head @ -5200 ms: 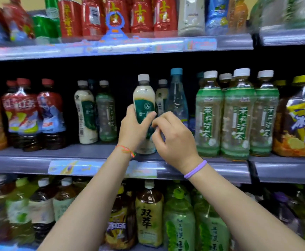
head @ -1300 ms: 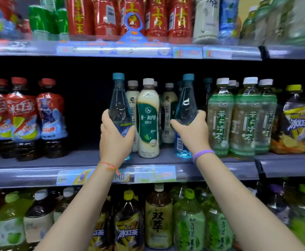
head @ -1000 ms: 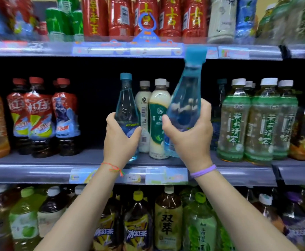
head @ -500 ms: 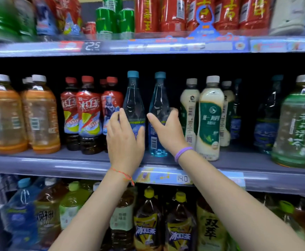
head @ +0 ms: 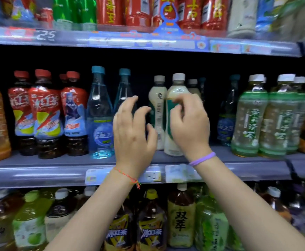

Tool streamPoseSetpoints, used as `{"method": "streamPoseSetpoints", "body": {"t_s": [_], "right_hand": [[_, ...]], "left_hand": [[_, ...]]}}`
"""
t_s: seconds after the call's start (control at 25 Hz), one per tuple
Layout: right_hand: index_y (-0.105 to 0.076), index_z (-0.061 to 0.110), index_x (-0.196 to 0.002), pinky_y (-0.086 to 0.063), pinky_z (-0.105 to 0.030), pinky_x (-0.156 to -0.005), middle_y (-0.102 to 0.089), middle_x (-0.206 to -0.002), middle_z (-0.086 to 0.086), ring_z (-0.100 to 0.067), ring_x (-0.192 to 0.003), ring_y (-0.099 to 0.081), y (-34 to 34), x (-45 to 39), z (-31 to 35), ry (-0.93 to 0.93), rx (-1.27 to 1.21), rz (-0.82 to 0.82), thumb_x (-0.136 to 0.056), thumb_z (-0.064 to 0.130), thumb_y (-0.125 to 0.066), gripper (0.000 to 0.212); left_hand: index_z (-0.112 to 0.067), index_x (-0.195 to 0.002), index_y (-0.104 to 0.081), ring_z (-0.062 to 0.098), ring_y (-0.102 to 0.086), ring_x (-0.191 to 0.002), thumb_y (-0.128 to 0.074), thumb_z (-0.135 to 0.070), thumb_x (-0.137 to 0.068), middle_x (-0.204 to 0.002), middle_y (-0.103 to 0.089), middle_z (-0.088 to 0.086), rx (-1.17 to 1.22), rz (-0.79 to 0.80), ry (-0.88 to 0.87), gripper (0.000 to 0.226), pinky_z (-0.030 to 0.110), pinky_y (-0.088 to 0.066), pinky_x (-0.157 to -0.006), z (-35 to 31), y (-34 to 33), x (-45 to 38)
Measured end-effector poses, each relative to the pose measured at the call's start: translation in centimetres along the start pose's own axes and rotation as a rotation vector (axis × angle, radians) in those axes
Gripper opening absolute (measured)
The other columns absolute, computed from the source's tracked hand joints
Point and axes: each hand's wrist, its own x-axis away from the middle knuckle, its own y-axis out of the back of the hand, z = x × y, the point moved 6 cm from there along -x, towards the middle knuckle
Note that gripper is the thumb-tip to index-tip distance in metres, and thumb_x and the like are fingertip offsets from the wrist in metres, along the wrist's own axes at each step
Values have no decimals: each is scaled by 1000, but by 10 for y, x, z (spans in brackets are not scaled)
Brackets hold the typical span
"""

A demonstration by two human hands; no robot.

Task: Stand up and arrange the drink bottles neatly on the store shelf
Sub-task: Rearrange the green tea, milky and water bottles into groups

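Both hands have let go of the two blue-capped water bottles (head: 101,113), now upright side by side on the middle shelf (head: 39,171) right of the red tea bottles. Left hand (head: 132,134) hovers empty, fingers spread; right hand (head: 189,124) has fingers curled narrow on the cream bottle (head: 175,91), apparently pinching its label. Smooth, rigid, full plastic: probably weighty and slick; grip the mid-body.

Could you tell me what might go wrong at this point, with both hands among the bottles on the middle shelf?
The right hand curls around the front milky bottle, which could tip into the one beside it. The open left hand hovers near the second clear blue bottle and may knock it over.
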Motion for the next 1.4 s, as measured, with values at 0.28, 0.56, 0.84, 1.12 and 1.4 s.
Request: {"method": "streamPoseSetpoints", "body": {"t_s": [0.28,0.56,0.84,1.12,1.4], "right_hand": [[-56,8,-111,-47,-42,-80,-50,-110,-11,-31,-98,-53,44,3,-98,-103,353,301,-90,11,-52,21],[-40,3,-131,-43,-35,-89,-50,-134,-17,-33,-118,-52,-4,2,-140,-630,19,730,-94,18,-50,41],[-41,-3,-141,-47,-27,-83,-52,-137,-21,-36,-125,-52,-56,-10,-151,-700,23,818,-96,3,-43,45],[-31,1,-138,-39,-40,-106,-33,-145,-19,-35,-134,-37,-58,-60,-172,-754,180,253,-90,11,-64,59],[-28,-3,-144,-45,-42,-105,-42,-147,-22,-37,-132,-47,-78,-68,-205,-849,121,408,-83,28,-79,86]], "left_hand": [[-20,-126,-64,37,-21,-149,-58,-17,-81,-160,-28,14,-326,332,-334,45,60,-20,-116,-65,-96,-1],[-18,-103,-69,33,-19,-151,-46,-8,-80,-157,-35,13,-510,421,-385,33,60,-5,-119,-67,-112,0],[-19,-95,-69,34,-24,-148,-62,-8,-75,-149,-45,16,-539,421,-291,24,60,-24,-113,-32,-102,-1],[-15,-100,-67,39,-32,-141,-67,-17,-74,-142,-50,18,-440,393,-198,25,57,-35,-107,-20,-101,3],[-15,-104,-64,37,-28,-144,-60,-19,-79,-145,-47,16,-408,407,-184,26,56,-32,-110,-17,-103,4]]}}
